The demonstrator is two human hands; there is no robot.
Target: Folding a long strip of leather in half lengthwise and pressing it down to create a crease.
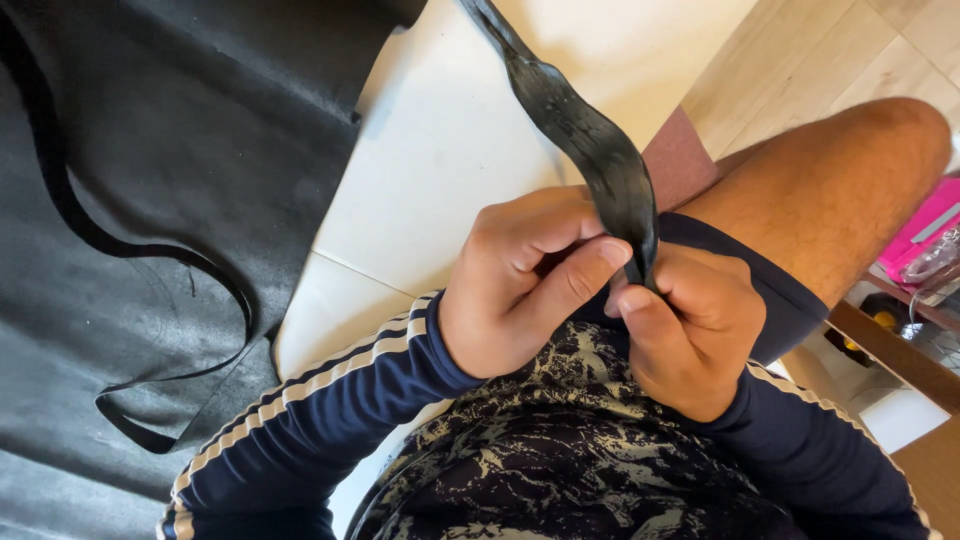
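I see both hands mid-frame: left hand (525, 280) and right hand (690, 330) pinching black rubber strip (590, 140), thumbs pressed on it; strip runs toward top centre. Black sheet (150, 200) fills left.
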